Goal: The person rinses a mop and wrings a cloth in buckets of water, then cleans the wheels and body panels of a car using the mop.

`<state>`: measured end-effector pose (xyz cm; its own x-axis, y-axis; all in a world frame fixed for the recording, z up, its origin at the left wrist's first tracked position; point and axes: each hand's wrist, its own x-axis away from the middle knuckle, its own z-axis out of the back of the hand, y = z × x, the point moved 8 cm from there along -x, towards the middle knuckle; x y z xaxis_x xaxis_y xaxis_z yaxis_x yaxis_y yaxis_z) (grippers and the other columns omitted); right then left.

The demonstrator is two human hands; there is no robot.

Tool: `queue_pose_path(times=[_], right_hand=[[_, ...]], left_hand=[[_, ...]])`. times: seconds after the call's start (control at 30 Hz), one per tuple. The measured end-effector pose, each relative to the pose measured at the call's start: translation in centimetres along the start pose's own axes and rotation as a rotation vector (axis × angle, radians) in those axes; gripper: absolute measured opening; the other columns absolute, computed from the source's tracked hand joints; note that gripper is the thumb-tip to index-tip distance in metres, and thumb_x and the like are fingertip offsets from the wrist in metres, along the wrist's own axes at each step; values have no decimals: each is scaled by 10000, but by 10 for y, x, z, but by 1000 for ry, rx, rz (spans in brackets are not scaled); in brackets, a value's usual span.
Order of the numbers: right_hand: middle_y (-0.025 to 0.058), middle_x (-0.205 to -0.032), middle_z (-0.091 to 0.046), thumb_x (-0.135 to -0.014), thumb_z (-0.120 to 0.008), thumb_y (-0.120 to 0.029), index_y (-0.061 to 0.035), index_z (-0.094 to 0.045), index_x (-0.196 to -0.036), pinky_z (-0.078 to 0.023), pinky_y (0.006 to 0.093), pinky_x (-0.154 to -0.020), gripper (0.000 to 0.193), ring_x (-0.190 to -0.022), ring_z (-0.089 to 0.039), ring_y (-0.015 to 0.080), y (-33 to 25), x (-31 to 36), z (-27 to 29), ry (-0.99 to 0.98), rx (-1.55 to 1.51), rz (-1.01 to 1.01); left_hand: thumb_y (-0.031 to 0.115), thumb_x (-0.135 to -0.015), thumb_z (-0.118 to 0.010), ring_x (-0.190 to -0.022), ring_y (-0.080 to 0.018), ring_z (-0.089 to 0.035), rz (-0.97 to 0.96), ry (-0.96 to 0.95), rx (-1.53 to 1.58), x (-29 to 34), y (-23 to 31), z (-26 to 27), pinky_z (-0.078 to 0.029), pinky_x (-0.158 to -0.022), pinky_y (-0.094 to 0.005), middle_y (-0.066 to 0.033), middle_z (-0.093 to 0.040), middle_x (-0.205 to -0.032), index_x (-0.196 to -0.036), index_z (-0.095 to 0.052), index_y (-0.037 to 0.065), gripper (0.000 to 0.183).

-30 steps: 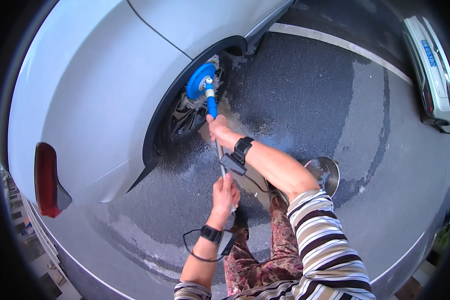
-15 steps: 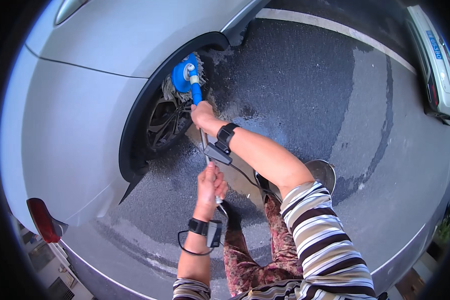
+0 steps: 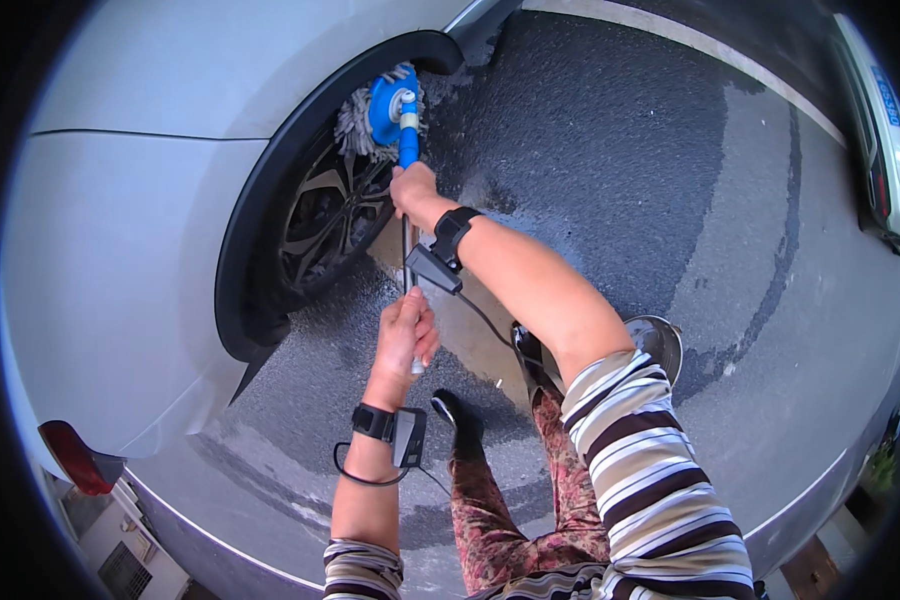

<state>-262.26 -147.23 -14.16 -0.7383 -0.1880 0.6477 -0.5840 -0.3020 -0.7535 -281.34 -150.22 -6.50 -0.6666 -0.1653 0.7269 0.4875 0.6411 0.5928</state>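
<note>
Since half a second ago the brush head has climbed from the front edge of the wheel arch to its upper rim, the right arm has stretched further out, and the left hand has stayed low on the pole.

Filling the left and top of the view is a silver car [image 3: 130, 230], its black wheel arch curving around a dark alloy wheel [image 3: 325, 215]. Wet asphalt [image 3: 620, 170] spreads to the right, darker near the wheel, and a white car [image 3: 885, 130] stands at the far right edge. A round metal basin [image 3: 660, 335] sits on the ground just behind the person's right elbow.

The long-handled wash brush [image 3: 402, 150] runs from both hands up to the arch; its blue head with grey mop strands presses against the top of the tyre under the arch rim. The right hand [image 3: 412, 190] has its fingers closed around the blue upper part of the pole, just below the head. The left hand [image 3: 405, 335] has its fingers wrapped around the silver lower end. Each of the 2 wrists carries a black band with a small device attached.
</note>
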Motion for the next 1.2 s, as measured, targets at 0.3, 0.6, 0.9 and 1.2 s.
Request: queue_pose_path(times=[0.3, 0.6, 0.9, 1.2], right_hand=[[72, -562, -432, -859, -442, -232, 5, -430, -765, -329, 293, -328, 255, -418, -402, 150, 30, -63, 2, -46, -122, -128], [95, -518, -459, -833, -476, -203, -7, -431, -706, -363, 341, -355, 238, -371, -441, 210, 99, -122, -15, -20, -343, -200], [93, -535, -417, -878, -387, -210, 0, -378, -740, -354, 314, -341, 252, -376, -386, 176, 207, -153, -77, -169, -329, -250], [90, -538, -428, -855, -436, -210, -2, -399, -743, -315, 316, -328, 239, -399, -406, 180, 269, -130, -112, -120, -449, -325]], left_hand=[[282, -871, -419, -321, -54, -257, 11, -53, -33, -66, -9, 8, -248, -280, -210, 36, -291, -481, -690, -392, 66, 283], [246, -861, -448, -321, -34, -253, 60, -96, -28, -116, -34, 43, -229, -277, -184, 49, -297, -484, -712, -410, 65, 237], [209, -854, -456, -330, -49, -272, 97, -18, -24, -155, -101, 119, -236, -282, -208, 45, -316, -484, -687, -401, 73, 222], [235, -858, -458, -335, -34, -267, 86, -4, -34, -145, -148, 173, -248, -285, -190, 49, -306, -494, -716, -417, 68, 223]])
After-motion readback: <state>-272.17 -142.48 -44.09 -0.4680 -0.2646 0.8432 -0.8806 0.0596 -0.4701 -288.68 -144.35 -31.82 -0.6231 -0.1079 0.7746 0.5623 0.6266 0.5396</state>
